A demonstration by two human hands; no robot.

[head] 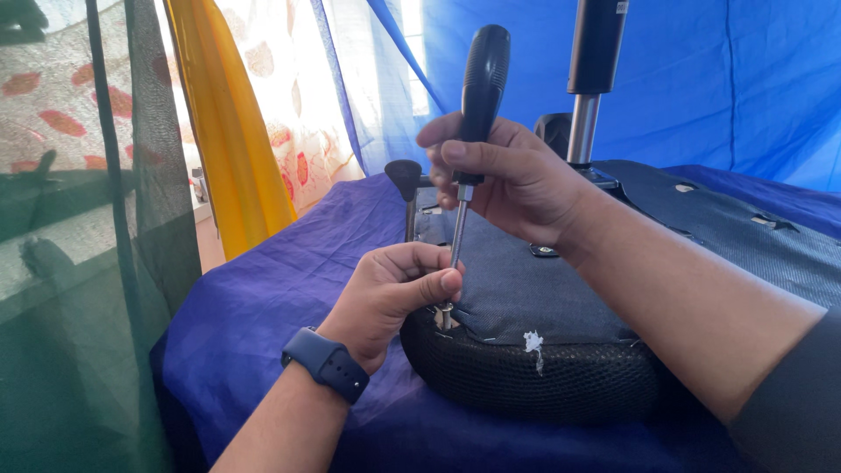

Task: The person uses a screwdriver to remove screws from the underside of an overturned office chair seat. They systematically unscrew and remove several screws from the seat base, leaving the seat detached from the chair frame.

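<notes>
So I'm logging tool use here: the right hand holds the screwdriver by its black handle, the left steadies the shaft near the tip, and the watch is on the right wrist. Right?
Not quite: the watch is on the left wrist, as the head view shows. The rest stands: the right hand holds the screwdriver by its black handle, and the left hand steadies the shaft near the tip.

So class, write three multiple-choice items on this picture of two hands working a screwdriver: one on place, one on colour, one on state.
1. Where does the black-handled screwdriver tip rest?
A. At the upturned chair seat's black mesh edge
B. On the yellow curtain
C. On the gas-lift column

2. What colour is the cloth under the seat?
A. Red
B. Blue
C. White

3. How does the screwdriver stand?
A. Flat
B. Near upright
C. Upside down

Answers: 1 A, the left hand steadies the shaft there; 2 B, blue folds; 3 B, the right hand grips the handle, which is uppermost.
</notes>
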